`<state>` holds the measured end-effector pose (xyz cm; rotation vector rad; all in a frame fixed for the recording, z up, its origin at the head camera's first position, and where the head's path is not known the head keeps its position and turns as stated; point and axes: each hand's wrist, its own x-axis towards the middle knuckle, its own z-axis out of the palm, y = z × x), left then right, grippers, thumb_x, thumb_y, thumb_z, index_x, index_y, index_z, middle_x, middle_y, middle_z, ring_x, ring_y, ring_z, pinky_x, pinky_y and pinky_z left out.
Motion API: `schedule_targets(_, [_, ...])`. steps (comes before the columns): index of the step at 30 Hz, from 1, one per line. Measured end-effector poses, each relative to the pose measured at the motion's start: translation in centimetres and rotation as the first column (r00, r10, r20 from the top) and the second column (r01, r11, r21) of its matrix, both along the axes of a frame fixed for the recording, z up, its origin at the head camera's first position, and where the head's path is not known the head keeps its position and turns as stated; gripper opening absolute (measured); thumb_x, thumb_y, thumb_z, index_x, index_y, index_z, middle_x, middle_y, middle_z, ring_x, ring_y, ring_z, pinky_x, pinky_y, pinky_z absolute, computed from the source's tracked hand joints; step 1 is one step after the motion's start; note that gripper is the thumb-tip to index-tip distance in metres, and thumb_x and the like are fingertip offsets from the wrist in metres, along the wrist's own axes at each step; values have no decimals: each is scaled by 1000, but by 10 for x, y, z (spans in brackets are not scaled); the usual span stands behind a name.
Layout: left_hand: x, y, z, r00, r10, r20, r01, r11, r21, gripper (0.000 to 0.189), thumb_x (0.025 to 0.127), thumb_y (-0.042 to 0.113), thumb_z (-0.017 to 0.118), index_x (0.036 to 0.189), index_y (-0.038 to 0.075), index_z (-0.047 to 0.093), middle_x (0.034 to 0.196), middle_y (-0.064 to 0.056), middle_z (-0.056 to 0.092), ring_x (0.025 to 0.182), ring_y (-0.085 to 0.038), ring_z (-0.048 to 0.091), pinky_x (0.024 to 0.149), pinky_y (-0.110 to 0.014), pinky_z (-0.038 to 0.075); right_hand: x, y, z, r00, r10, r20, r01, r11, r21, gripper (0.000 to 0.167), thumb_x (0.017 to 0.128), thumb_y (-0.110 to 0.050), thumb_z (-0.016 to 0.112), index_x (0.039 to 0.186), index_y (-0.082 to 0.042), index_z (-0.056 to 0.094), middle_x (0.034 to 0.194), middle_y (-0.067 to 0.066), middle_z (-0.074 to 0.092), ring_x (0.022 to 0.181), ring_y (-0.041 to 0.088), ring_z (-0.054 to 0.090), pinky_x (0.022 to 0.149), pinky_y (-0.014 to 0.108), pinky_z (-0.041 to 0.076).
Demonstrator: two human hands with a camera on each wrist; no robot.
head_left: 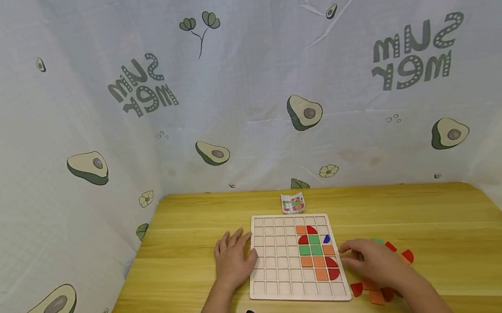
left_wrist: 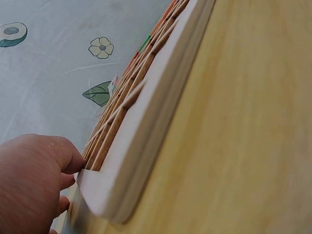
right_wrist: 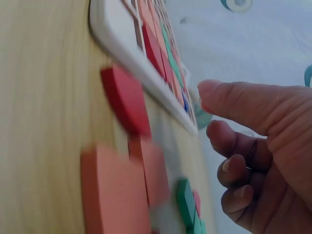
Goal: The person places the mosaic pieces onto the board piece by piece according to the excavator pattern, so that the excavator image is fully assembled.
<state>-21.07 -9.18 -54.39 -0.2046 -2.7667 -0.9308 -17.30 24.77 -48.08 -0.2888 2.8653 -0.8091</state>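
A pale wooden grid board lies on the table. My left hand rests at its left side, fingers spread, thumb at the edge. On the board's right part sit orange squares, green squares, red rounded pieces and a small blue half-round piece. Just off the right edge hovers my right hand; in the right wrist view its thumb is extended and its fingers bend loosely, with nothing visible between them. Loose pieces lie beneath and around it, including a red one and an orange one.
Behind the board stands a small curled card printed with a coloured grid pattern. More loose pieces, a green one and a red one among them, lie beyond the right hand. A printed curtain hangs behind the table.
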Motion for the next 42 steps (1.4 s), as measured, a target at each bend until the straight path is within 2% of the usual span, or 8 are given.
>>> schedule_targets(3, [0,0,0,1000,1,1,-1,1000,-6,47,94,28,59,139,14,64,155,-12,51,149,-46,30,121,-67,17,5,17,-1,999,-6,33,6,1000,12,17,91,-27,76,106,-21,73,78,-5,55,71,9,47,62,23,39])
schedule_targets(9, [0,-1,-1,1000,7,4,-7,1000,-19,47,94,29,59,139,15,64,155,-11,51,149,-45,31,121,-66,17,16,46,-5,992,81,95,-78,996,-37,20,89,-33,77,100,-17,71,75,-3,53,64,4,45,57,21,38])
schedule_targets(13, [0,-2,-1,1000,10,3,-10,1000,-21,47,94,29,59,139,15,64,155,-11,52,149,-45,31,122,-66,17,21,53,-9,989,75,125,-74,997,-10,20,87,-37,78,95,-20,70,72,-3,52,62,4,43,55,21,35])
schedule_targets(17, [0,-1,-1,1000,11,5,-10,1000,-15,47,94,29,59,139,15,64,155,-11,52,149,-45,31,122,-66,17,23,54,-12,990,48,135,-50,999,11,21,86,-36,80,97,-20,71,73,-3,52,63,6,44,56,22,35])
schedule_targets(27, [0,0,1,1000,3,6,-3,1000,-10,47,94,28,59,139,15,64,155,-12,52,149,-46,31,121,-66,17,22,54,-17,988,95,124,-91,995,-37,23,87,-35,79,101,-18,74,72,-2,53,62,5,45,55,21,37])
schedule_targets(36, [0,0,2,1000,5,5,-5,1000,-17,47,94,28,59,139,15,64,154,-12,52,149,-46,32,121,-66,18,26,43,-7,995,19,96,-20,1000,13,26,86,-35,80,102,-17,72,70,-4,53,59,7,46,53,21,38])
schedule_targets(39, [1,0,2,1000,8,5,-8,1000,-19,47,94,28,59,138,15,64,154,-12,52,149,-46,32,121,-66,18,27,32,-3,997,34,63,-35,999,26,25,86,-37,79,102,-19,71,70,-5,53,58,6,45,52,21,38])
schedule_targets(42, [0,0,2,1000,7,2,-7,1000,-19,47,94,29,60,138,15,64,154,-12,52,148,-46,32,121,-66,18,26,17,-3,996,81,27,-82,996,36,24,87,-37,79,101,-20,71,69,-8,52,58,3,44,52,20,38])
